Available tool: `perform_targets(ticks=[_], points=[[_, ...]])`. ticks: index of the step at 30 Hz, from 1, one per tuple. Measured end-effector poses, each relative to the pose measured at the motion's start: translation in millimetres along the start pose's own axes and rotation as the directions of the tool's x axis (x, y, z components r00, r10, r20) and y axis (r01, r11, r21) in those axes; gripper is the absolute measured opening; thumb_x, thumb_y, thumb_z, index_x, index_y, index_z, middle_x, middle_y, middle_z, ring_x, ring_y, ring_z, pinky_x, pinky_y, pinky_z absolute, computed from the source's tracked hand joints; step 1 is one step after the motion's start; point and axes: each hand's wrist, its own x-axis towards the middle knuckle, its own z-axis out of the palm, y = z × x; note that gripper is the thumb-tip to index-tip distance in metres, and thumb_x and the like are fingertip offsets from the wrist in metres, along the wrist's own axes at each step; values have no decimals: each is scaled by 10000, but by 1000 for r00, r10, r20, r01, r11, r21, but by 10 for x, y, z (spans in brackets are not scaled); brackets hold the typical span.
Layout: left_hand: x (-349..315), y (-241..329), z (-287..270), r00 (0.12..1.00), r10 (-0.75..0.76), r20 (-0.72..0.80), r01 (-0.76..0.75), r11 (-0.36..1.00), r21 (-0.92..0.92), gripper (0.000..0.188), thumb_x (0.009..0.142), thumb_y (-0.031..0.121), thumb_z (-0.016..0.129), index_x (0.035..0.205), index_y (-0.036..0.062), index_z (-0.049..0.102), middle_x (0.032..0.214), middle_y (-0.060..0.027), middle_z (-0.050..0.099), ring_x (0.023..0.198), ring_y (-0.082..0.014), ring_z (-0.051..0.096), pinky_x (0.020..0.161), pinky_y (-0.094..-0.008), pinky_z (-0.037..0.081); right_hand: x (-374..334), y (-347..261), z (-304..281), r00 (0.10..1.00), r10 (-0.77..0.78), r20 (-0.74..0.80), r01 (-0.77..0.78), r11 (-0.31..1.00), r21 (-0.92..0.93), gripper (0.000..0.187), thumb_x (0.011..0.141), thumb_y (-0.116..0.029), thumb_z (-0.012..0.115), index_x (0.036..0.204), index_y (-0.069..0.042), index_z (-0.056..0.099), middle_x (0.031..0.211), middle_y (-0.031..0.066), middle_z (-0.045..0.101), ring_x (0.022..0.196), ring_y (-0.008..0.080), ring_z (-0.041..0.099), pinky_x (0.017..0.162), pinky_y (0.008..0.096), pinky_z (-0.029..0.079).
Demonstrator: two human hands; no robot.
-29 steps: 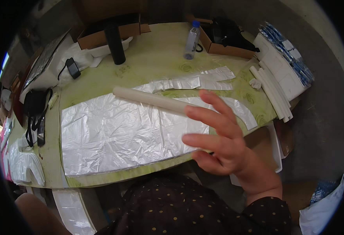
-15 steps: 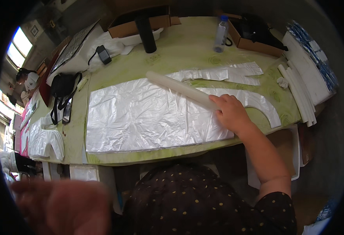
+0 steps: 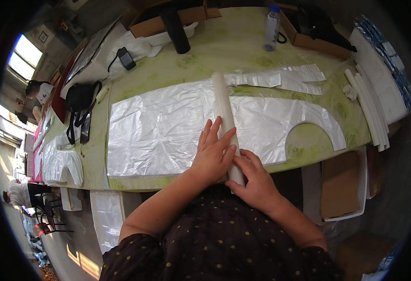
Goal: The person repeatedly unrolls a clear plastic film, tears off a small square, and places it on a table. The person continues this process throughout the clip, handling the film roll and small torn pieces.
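Observation:
A pale, translucent tube-like roll (image 3: 222, 98) lies across a white plastic sheet (image 3: 158, 131), its near end by the table's front edge. The thin, crinkled sheet has a curved cut-out at its right end. My left hand (image 3: 211, 154) rests against the roll from the left, fingers stretched out and thumb apart, touching it without wrapping round. At the near end, my right hand (image 3: 257, 182) has its thumb and fingers on the roll from the right, gripping it lightly. The roll's underside is hidden.
A dark cylinder (image 3: 175, 33) and a water bottle (image 3: 271, 29) stand toward the back. More pale tubes (image 3: 371, 110) lie at the right edge. A black bag (image 3: 80, 100) sits left, and a person (image 3: 40, 93) is beyond it.
The roll has turned from slanting to nearly straight away from me. My left hand has come from the lower left onto it. My right hand has shifted to its near end.

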Motion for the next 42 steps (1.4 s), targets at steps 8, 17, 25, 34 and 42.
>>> perform_targets(ticks=[8, 17, 25, 34, 42], points=[[78, 153, -95, 998, -17, 60, 15, 999, 35, 493, 903, 165, 618, 1390, 95, 588, 1649, -195, 299, 1543, -463, 169, 1224, -621, 141, -248, 85, -215, 999, 41, 27, -46, 977, 209, 421, 894, -196, 749, 1280, -71, 638, 1414, 184, 527, 981, 288, 683, 856, 355, 563], [822, 748, 52, 900, 164, 403, -199, 979, 45, 354, 840, 266, 775, 1129, 87, 679, 1099, -109, 695, 1005, -321, 684, 868, -418, 547, -536, 317, -140, 962, 26, -271, 71, 937, 342, 213, 909, -23, 698, 1122, -30, 695, 1252, 137, 635, 937, 178, 652, 750, 272, 531], [912, 643, 117, 900, 14, 435, -44, 997, 59, 222, 937, 241, 657, 1021, 39, 692, 893, -153, 725, 855, -325, 703, 778, -422, 549, -626, 405, -286, 924, 67, -376, 39, 963, 268, 191, 910, -3, 687, 1098, -33, 702, 1173, 130, 669, 972, 184, 648, 778, 284, 528], [754, 631, -3, 897, -8, 441, 162, 936, -313, 202, 980, 204, 646, 1083, 31, 663, 945, -73, 717, 796, -161, 664, 734, -329, 559, 350, 993, -883, 875, -212, -435, -60, 844, -533, 403, 854, -104, 663, 1254, -53, 657, 1313, 178, 629, 1148, 376, 577, 1029, 456, 447], [842, 857, -150, 928, 93, 361, 298, 395, -869, 599, 974, 166, 690, 1501, 64, 424, 1416, -134, 537, 1205, -244, 609, 948, -358, 546, 647, 858, -1432, 771, -173, -613, -54, 941, -334, 826, 841, -53, 683, 1580, -61, 312, 1528, 245, 441, 1385, 441, 438, 1152, 466, 379]])
